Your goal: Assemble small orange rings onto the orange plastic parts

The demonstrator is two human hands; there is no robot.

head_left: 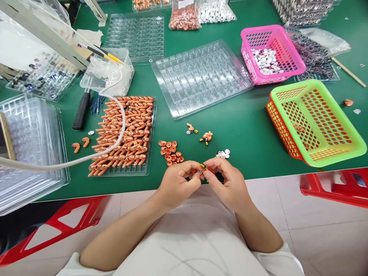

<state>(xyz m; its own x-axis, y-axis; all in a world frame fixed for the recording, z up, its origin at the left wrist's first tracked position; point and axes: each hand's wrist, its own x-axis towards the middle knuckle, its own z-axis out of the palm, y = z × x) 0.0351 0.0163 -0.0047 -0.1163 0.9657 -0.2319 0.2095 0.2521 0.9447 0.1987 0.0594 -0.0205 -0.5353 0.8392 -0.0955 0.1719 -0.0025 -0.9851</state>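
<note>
Lower centre, table [253, 130] edge: your left hand [176, 183] and right hand [227, 183] meet fingertip to fingertip, both pinching small yellow-tipped part [202, 171] between them; orange rings [171, 152] just above left.

left hand [176, 183]: fingertips pinched on a tiny part [201, 171] at the near edge of the green surface [247, 130]
right hand [228, 183]: pinches the same part from the right, touching the left hand
orange rings [171, 152]: small pile just beyond the left hand
white discs [223, 154]: few, just beyond the right hand
orange pieces tray [126, 134]: left
clear tray [201, 76]: far centre
green basket [316, 122]: right, stacked in an orange one
pink basket [271, 53]: far right, holds white discs
</note>
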